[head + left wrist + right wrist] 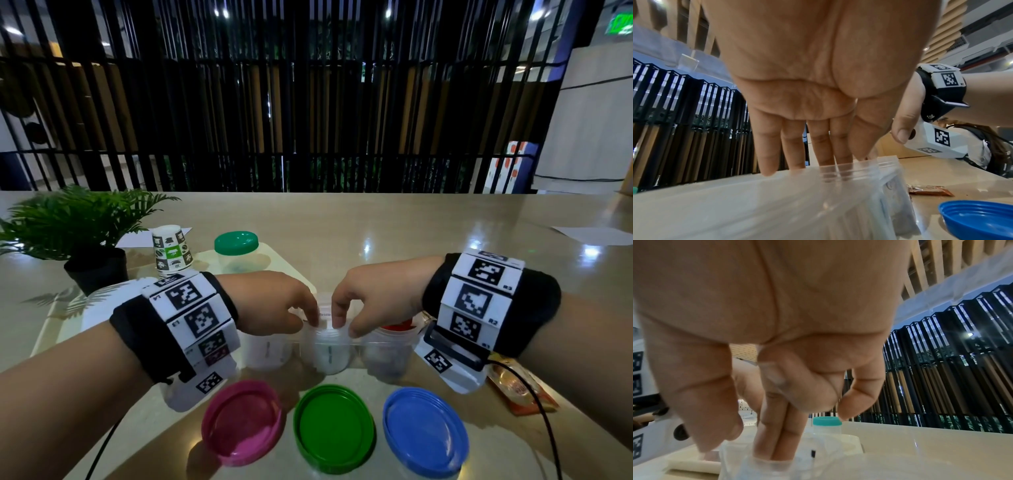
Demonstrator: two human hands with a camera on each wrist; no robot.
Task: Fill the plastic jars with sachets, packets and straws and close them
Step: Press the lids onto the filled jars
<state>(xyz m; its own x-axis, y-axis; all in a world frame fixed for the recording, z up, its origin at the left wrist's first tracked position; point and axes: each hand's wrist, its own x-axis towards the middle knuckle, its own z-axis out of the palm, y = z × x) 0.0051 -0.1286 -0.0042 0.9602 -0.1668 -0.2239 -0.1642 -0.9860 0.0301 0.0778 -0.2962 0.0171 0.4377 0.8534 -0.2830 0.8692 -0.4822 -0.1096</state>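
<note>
Over the middle jar [328,354], both hands [281,303] [373,298] pinch a clear bag [849,172]; lids [333,428] crowd the counter [394,222] edge.

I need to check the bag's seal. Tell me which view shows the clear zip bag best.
Left wrist view: the clear zip bag fills the foreground, its zip strip sharp below the left hand. In the right wrist view it is blurred around the fingers; in the head view, hands mostly hide it.
</note>
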